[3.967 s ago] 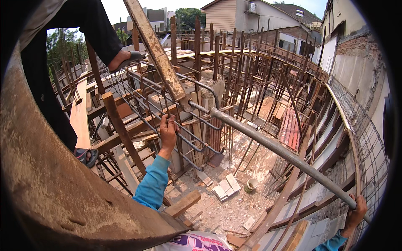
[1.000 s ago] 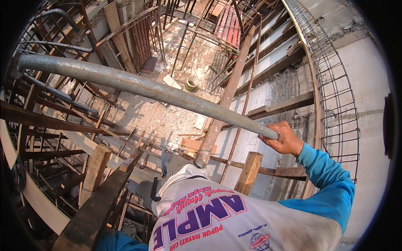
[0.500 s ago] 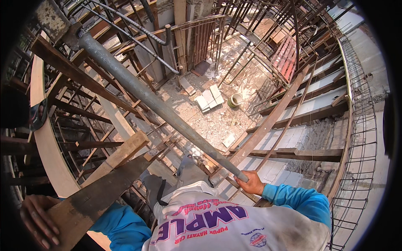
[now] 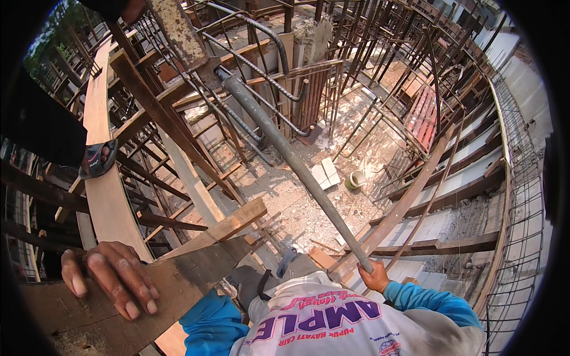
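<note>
Your right hand [image 4: 373, 276] grips the pipe [image 4: 295, 166]; left hand [image 4: 113, 279] drapes over board [image 4: 193, 271] left of pipe, hold unclear. Bars [image 4: 280, 46] beside pipe hooked; pipe's bar [image 4: 221, 72] apparently unbent.

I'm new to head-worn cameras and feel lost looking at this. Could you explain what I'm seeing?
No machine here, just a person working bare-handed. The picture comes from the left of two cameras on that person's head, looking down; the black border and bent edges come from the fisheye lens. The printed shirt and blue sleeves are the wearer's own. The right hand holds the lower end of a long grey pipe, which slants up toward a worn beam beside bent steel bars. The left hand lies with its fingers over a dark wooden board; its palm is hidden, so I can't tell how firm that grip is. Below, on the littered ground, are a bucket and pale blocks. The sandalled foot on the plank at left belongs to someone else.
</note>
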The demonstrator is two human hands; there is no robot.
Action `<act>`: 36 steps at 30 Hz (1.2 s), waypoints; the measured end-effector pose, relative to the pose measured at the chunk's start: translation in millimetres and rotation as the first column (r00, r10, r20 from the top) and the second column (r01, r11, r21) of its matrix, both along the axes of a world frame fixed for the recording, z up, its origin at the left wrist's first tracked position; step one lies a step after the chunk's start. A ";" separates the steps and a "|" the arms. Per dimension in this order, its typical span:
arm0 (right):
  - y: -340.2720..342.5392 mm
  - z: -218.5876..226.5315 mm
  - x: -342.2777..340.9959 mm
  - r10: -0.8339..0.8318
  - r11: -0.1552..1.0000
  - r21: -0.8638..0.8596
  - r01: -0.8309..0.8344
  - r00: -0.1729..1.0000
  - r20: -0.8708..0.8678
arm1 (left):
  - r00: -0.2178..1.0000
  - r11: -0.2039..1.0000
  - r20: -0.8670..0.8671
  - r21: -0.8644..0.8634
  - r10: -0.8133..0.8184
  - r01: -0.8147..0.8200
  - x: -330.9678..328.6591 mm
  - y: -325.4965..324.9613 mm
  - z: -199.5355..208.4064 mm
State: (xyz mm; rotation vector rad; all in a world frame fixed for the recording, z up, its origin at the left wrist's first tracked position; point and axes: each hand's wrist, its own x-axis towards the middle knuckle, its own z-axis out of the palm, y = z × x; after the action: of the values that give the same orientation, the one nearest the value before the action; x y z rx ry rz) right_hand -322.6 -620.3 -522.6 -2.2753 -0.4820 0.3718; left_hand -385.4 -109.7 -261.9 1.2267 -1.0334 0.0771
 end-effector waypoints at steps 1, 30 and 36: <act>0.5 -9.8 1.1 0.033 0.999 0.030 -0.033 0.999 0.010 | 0.998 0.999 -0.033 -0.008 0.050 -0.051 -4.2 -7.7 5.9; 160.6 -244.5 41.4 -0.065 0.953 0.302 0.022 0.989 0.134 | 0.976 0.983 0.135 0.042 0.173 -0.180 -11.3 -9.4 6.7; 209.1 -277.8 76.4 -0.083 0.917 0.397 -0.027 0.963 0.255 | 0.934 0.945 0.171 0.038 0.313 -0.324 -25.1 -16.4 14.1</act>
State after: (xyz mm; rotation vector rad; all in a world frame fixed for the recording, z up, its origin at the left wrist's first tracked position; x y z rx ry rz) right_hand -246.2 -411.2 -800.4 -1.9343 -0.6007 -0.0540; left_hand -410.5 -126.1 -247.8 1.4593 -0.9738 0.4051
